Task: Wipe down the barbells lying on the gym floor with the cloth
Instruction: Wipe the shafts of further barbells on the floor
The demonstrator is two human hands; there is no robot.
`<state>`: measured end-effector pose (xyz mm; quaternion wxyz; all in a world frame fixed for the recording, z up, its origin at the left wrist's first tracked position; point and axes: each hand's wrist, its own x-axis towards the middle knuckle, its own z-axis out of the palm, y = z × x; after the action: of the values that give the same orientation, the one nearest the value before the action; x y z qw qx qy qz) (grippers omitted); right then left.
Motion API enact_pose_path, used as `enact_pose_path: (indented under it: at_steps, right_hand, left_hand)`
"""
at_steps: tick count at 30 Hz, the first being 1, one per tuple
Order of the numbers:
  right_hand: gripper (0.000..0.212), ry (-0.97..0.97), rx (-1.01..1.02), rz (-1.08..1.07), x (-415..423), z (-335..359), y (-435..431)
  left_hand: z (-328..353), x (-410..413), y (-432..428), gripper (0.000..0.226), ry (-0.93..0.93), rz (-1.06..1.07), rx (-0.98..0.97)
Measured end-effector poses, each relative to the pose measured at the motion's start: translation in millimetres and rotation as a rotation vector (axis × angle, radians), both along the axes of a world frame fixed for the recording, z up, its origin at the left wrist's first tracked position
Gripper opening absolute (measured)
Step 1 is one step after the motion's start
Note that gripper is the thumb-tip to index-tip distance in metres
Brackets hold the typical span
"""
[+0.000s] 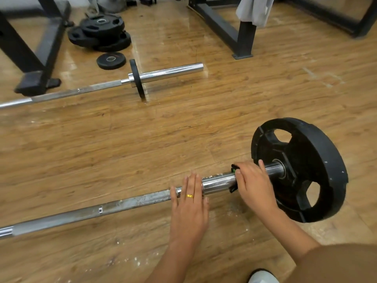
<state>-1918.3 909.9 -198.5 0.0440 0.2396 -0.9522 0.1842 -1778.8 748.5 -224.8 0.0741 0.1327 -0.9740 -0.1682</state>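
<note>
The near barbell (pixel 126 203) lies on the wooden floor (pixel 142 139), with a black plate (pixel 318 180) on its right end. The left hand (pixel 189 203) rests flat on the shaft, fingers straight. The right hand (pixel 253 184) curls round a small black item (pixel 233 168) on the sleeve (cloth or clip, I cannot tell). The far barbell (pixel 167 73) lies well apart, and a grey cloth (pixel 254 11) hangs on a rack (pixel 244 37).

The near barbell (pixel 122 205) and the far barbell (pixel 81 90) both run off the left edge, their other ends unseen. The right hand (pixel 253 184) curls over a black clip (pixel 233 167) on the near sleeve, hiding most of it; the left hand (pixel 188 203) covers the shaft's collar. A hanging grey cloth (pixel 253 11) is cut by the top edge.
</note>
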Motion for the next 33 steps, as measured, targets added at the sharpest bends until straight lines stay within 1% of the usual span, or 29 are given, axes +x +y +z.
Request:
enact_pose_path:
  at_steps: [2,5,7,9,11,14,15,18,21,23,25,26,30,31,33]
  right_hand:
    - [0.035,0.000,-0.001,-0.022,-2,2,3]
    - [0.036,-0.018,-0.064,-0.130,7,-1,-8]
    - [0.039,-0.023,-0.064,-0.088,12,-2,-10]
    - [0.036,-0.016,-0.027,0.011,13,-1,-2]
    - [0.033,-0.012,-0.004,0.034,8,1,7]
    - [0.038,-0.016,-0.051,-0.110,12,5,7]
    - [0.041,-0.021,-0.059,-0.123,17,5,4]
    - [0.040,-0.036,-0.047,-0.001,30,3,4]
    - [0.037,-0.044,0.003,0.112,23,8,23]
    - [0.040,-0.047,0.001,0.064,22,8,28]
    - [0.041,-0.051,-0.046,-0.018,33,6,21]
    - [0.040,-0.049,-0.060,-0.018,41,5,15]
    - [0.040,-0.036,-0.001,0.137,51,5,15]
    - [0.038,-0.032,0.012,0.129,46,7,19]
    - [0.036,-0.032,-0.010,0.027,41,8,24]
  left_hand:
    - [7,1,-3,0.059,0.006,0.030,0.042]
    - [8,4,-17,0.062,-0.019,0.070,0.066]
    - [6,7,-22,0.063,-0.027,0.055,0.036]
    - [5,10,-20,0.062,-0.027,0.054,0.038]
    - [4,12,-17,0.062,-0.009,0.058,0.054]
    - [4,14,-13,0.062,0.005,0.057,0.052]
    - [3,15,-12,0.062,0.010,0.061,0.046]
    - [1,21,-8,0.062,0.012,0.067,0.034]
    - [-1,26,-4,0.063,0.008,0.069,0.024]
    - [-2,28,-2,0.062,-0.005,0.067,0.027]
    - [-1,32,-2,0.062,-0.018,0.055,0.035]
    - [1,34,-2,0.062,-0.021,0.053,0.045]
    - [11,30,-2,0.060,-0.016,0.124,0.144]
    - [13,28,-2,0.059,-0.012,0.131,0.154]
    - [13,27,-3,0.056,0.002,0.114,0.149]
